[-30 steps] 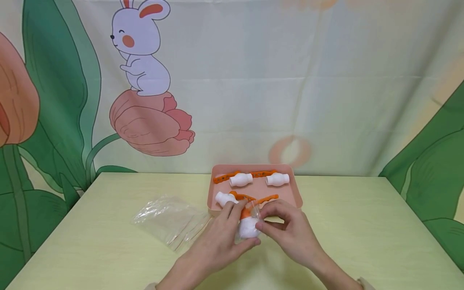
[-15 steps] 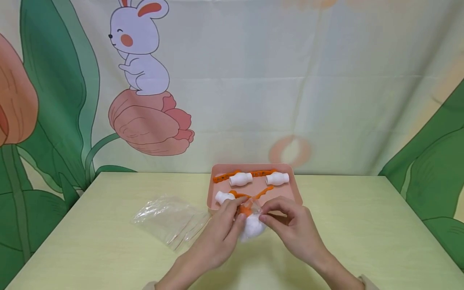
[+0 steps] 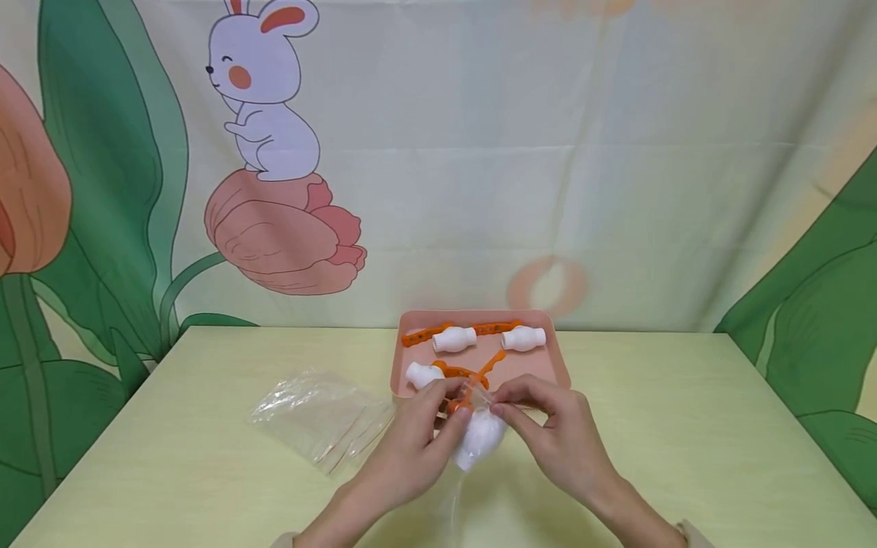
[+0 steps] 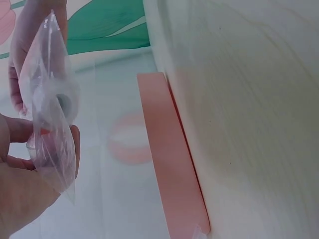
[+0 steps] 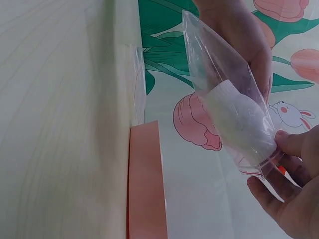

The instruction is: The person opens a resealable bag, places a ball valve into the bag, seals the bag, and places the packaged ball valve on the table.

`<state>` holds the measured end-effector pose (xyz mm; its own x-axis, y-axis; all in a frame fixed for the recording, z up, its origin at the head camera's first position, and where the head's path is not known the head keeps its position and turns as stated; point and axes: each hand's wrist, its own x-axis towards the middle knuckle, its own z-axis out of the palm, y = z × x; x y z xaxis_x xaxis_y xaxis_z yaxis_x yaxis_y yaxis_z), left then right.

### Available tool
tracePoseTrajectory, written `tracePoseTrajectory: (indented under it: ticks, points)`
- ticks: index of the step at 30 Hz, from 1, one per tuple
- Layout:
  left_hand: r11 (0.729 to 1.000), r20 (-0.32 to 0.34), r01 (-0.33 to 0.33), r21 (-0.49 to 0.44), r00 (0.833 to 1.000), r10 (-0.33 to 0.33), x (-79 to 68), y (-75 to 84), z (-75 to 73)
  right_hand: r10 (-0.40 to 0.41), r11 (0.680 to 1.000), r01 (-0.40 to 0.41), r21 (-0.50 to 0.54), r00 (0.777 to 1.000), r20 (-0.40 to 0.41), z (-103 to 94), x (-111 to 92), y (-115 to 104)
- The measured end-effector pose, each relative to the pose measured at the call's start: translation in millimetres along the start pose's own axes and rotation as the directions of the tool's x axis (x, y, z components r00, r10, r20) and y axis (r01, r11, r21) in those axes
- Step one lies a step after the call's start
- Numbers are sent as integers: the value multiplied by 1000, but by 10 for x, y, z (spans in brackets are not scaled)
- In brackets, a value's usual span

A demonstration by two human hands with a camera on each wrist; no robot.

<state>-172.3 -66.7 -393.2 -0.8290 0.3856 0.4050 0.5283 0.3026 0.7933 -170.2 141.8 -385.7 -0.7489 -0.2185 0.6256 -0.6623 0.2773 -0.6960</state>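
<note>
Above the table, both hands hold a clear zip bag (image 5: 194, 55) with a white bulb-shaped tube piece (image 3: 482, 438) inside. My left hand (image 3: 414, 445) pinches the bag's side, around an orange strip-like piece (image 3: 461, 408) at its top. Whether that orange piece sits fully inside the bag, I cannot tell. The right hand (image 3: 558, 438) pinches the bag near its mouth between thumb and forefinger. In the right wrist view, the bag hangs slanted, its red zip line at the thumb and fingers. The bag's lower end dangles below the white piece.
A pink tray (image 3: 565, 369) stands at the table's back, behind the hands. It holds several white tube pieces (image 3: 454, 339) and wavy orange strips (image 3: 425, 335). Flat clear zip bags (image 3: 308, 418) lie left of the tray. A printed cloth (image 3: 651, 190) hangs behind.
The white piece has dropped lower inside the bag and tilted, and the bag's end now hangs down. The left thumb has moved up onto the orange piece; the right hand keeps pinching the mouth.
</note>
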Motion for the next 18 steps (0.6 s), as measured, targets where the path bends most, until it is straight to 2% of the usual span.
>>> tracePoseTrajectory:
  ticks: [9,14,18]
  points:
    - [999,-33,33,-39,999,-34,8,30,4,-98,992,95,-87,995,-35,-17,19,-1]
    - [1000,-51,24,-15,998,-25,13,36,6,-125,989,122,-81,991,-36,-19,24,1]
    - [999,-52,34,-41,998,-36,17,42,7,-127,990,126,-61,991,-27,-19,29,2]
